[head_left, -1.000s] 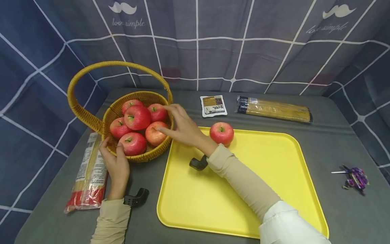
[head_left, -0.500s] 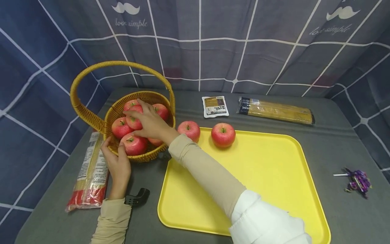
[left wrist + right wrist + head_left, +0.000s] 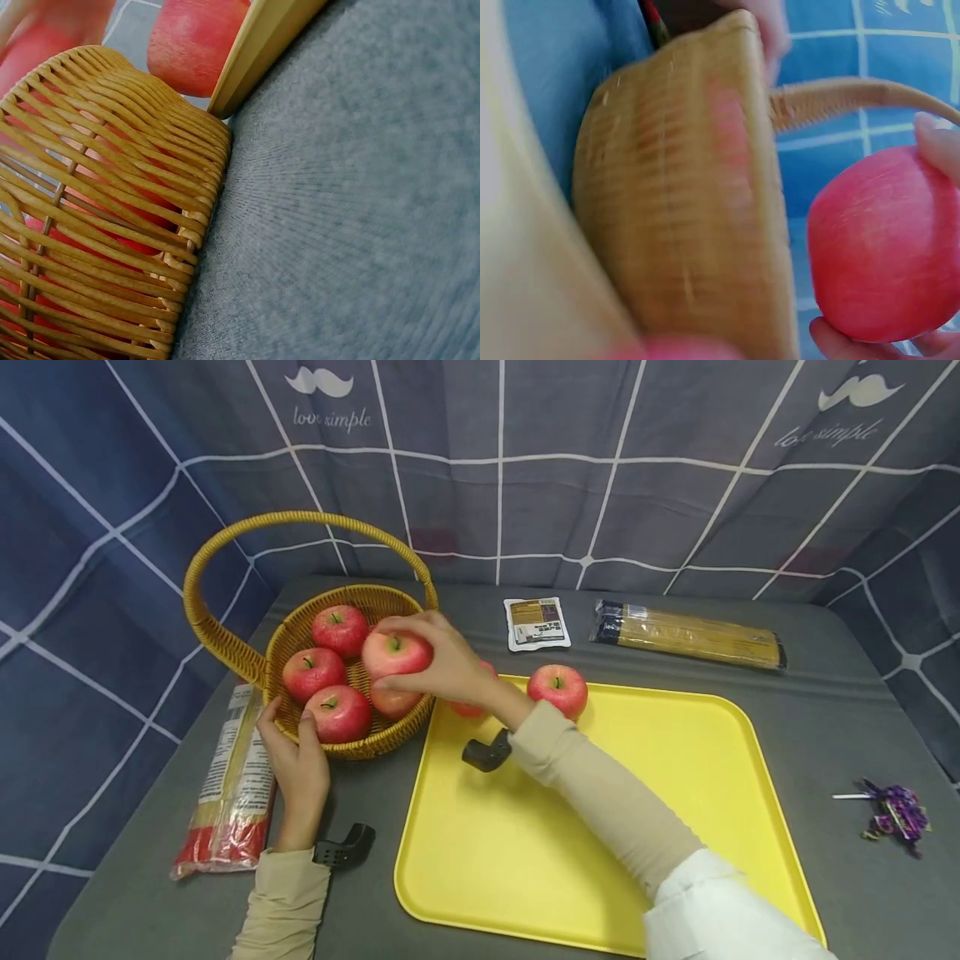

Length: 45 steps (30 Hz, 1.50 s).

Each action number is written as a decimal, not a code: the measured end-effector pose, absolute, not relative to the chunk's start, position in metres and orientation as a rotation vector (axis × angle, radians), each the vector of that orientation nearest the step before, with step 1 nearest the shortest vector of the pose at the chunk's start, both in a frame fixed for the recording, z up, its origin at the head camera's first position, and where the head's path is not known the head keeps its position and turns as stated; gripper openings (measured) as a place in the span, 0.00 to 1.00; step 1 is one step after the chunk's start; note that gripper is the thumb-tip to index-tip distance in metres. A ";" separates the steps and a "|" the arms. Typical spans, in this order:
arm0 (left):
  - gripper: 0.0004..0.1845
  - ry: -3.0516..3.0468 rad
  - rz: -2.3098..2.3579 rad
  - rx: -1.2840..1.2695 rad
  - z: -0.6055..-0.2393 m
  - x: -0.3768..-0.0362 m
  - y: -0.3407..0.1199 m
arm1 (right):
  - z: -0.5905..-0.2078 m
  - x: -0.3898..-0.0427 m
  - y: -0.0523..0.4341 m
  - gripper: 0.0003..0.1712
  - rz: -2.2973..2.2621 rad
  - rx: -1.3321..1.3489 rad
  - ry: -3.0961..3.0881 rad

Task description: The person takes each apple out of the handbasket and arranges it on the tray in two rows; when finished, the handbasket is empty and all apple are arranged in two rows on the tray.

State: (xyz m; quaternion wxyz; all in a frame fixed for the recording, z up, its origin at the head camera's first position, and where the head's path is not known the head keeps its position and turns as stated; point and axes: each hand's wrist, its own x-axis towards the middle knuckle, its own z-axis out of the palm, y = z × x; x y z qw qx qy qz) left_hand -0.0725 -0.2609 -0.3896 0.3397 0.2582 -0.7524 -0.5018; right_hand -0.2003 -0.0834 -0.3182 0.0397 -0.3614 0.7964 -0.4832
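Observation:
My right hand [image 3: 461, 668] holds a red apple [image 3: 396, 650] by its sides, raised over the right part of the wicker basket [image 3: 375, 747]. In the right wrist view the held apple [image 3: 885, 244] is apart from the basket wall [image 3: 682, 210], with fingertips round it. Several apples lie in the basket, among them a back one [image 3: 339, 630] and a front one [image 3: 339, 714]. My left hand [image 3: 302, 777] grips the basket's front left rim, thumb inside and fingers outside. On the yellow tray [image 3: 480, 860] sits one apple [image 3: 558, 689]; another [image 3: 468, 710] is partly hidden behind my right wrist.
A clear noodle packet [image 3: 232, 785] with a red end lies left of the basket. Behind the tray are a small white-edged packet [image 3: 537, 625] and a long bundle of noodles [image 3: 690, 635]. A purple-wrapped lollipop [image 3: 896, 814] lies far right. The basket's tall handle [image 3: 300, 518] arches up.
My right hand has reached into the basket, taken the top apple and lifted it to the right. My left hand keeps its place at the rim.

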 end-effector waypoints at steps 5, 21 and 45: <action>0.24 -1.961 -1.300 0.668 -0.390 -0.072 -0.262 | -0.315 -0.208 -0.002 0.36 -1.525 -1.019 2.527; 0.25 -1.963 -1.306 0.665 -0.390 -0.069 -0.265 | -0.378 -0.189 0.190 0.38 -1.334 -0.342 2.836; 0.25 -1.963 -1.318 0.655 -0.389 -0.072 -0.262 | -0.353 -0.186 0.121 0.46 -1.351 -0.754 2.930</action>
